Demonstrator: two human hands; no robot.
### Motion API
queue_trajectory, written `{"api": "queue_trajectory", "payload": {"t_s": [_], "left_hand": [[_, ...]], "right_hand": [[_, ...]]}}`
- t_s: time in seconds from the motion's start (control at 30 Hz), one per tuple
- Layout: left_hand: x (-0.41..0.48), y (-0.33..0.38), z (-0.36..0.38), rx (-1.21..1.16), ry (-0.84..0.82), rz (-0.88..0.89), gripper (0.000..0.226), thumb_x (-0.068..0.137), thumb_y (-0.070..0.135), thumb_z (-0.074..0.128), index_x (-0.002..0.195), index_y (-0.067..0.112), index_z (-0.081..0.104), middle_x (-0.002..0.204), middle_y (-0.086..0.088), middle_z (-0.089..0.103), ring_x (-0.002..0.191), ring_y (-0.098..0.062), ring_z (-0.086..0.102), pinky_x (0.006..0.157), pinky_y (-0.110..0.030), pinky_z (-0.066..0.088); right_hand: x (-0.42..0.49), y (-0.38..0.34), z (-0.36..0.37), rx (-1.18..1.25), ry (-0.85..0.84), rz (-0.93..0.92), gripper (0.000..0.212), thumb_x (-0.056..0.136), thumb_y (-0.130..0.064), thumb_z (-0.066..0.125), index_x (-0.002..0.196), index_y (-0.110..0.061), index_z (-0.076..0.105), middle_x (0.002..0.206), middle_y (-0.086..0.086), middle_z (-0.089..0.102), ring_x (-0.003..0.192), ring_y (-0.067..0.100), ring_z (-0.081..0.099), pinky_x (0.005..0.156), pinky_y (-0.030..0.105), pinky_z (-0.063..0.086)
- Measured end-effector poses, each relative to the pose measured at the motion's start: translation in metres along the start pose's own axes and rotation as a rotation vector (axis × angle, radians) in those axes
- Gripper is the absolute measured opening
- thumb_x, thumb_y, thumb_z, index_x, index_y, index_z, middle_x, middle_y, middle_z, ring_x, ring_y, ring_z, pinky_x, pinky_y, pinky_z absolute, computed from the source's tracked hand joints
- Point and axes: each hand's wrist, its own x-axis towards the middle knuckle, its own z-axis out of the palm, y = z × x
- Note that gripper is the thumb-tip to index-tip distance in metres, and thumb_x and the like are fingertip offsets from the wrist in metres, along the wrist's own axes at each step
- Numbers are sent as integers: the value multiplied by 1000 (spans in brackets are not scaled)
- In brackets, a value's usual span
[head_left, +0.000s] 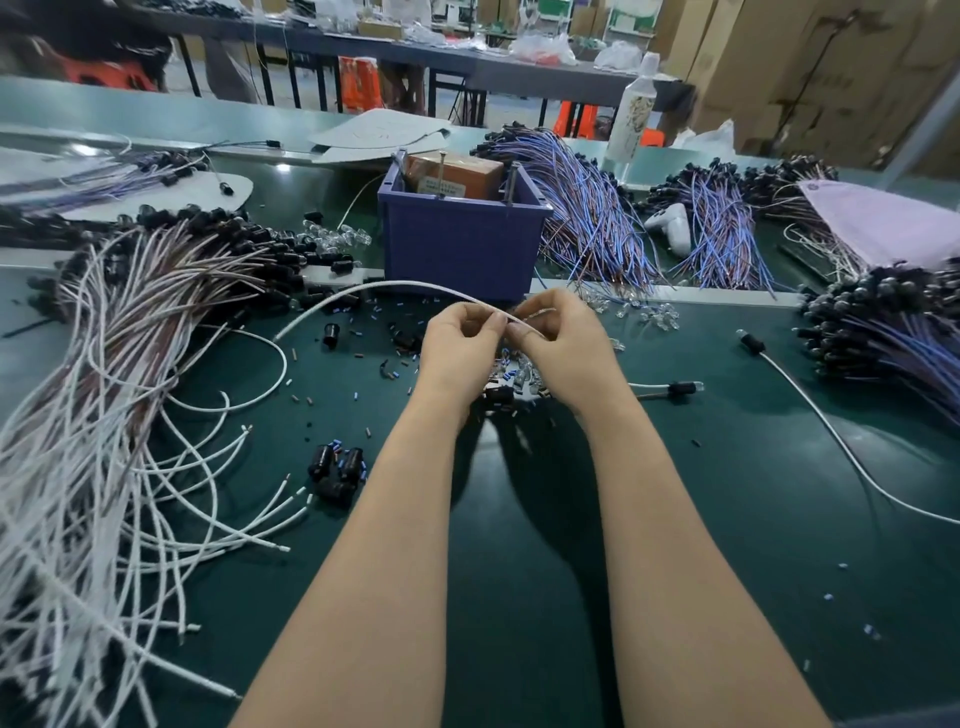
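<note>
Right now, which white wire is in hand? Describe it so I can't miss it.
Find the purple bin at the middle of the green table. Just in front of it the left hand and right hand meet, both pinching one white wire at its end. Unlike the white wires lying flat in the pile on the left, it arcs up off the table.
</note>
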Motion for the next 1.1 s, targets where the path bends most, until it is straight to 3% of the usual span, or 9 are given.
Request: {"api": "queue_trajectory", "payload": {"t_s": [0.13,0.3,0.37,0.47,0.6,0.73,0.87,1.0,1.1], "left_hand": [[3,-2,2,-31,81,-20,14,96,13,52,83,14,55,73,3,59,64,-7,56,71,-27,51],[10,3,-16,-202,412,-46,11,99,16,46,89,13,50,79,4,60,63,-5,56,61,-20,49],[9,2,-22,-85,518,-34,2,96,14,50,97,13,51,99,-3,59,80,-13,55,79,-29,50],[3,2,-18,132,562,76,22,90,10,55,112,12,56,128,-9,45,104,-21,48,85,-16,35],[-4,8,-4,249,251,307,18,94,20,55,100,9,69,99,-7,68,81,-15,58,75,-17,42],[-10,7,9,135,-52,144,28,100,21,45,103,6,68,97,-12,70,91,-27,63,86,-35,50],[-9,10,7,-219,-39,3,15,97,7,49,94,7,63,94,-13,66,87,-23,62,87,-41,52],[-6,8,1,-311,85,-103,26,103,16,38,88,9,59,87,-8,67,71,-11,64,65,-22,53],[-4,8,-4,-265,131,-159,28,103,24,35,85,14,54,81,-5,65,67,-10,63,60,-24,54]], "right_hand": [[1,1,-2,-184,-34,-37,2,90,-15,61,91,-14,63,84,2,66,79,16,57,62,19,38],[2,6,-10,-190,58,44,5,94,-18,55,89,-17,57,90,3,65,86,18,58,70,20,36],[2,5,-10,-106,104,44,5,94,-18,55,91,-16,59,90,4,67,86,18,59,74,25,42],[1,0,-5,-48,115,9,8,94,-18,56,91,-14,62,82,-1,66,80,14,60,70,21,45],[0,-6,-1,138,97,-9,14,93,-12,58,81,-18,58,74,-3,64,69,7,60,68,19,48],[-3,-9,5,409,62,72,19,93,-1,55,79,-14,56,68,-1,57,50,-3,51,50,11,42],[-4,-10,11,629,13,141,18,93,3,50,81,-11,52,73,5,57,61,11,55,61,23,50],[-2,-11,9,764,108,171,11,95,-13,54,85,-13,52,72,0,53,51,5,43,49,17,38],[1,-11,1,922,208,116,18,99,-21,47,87,-12,56,64,-2,49,49,6,38,48,18,32]]}}
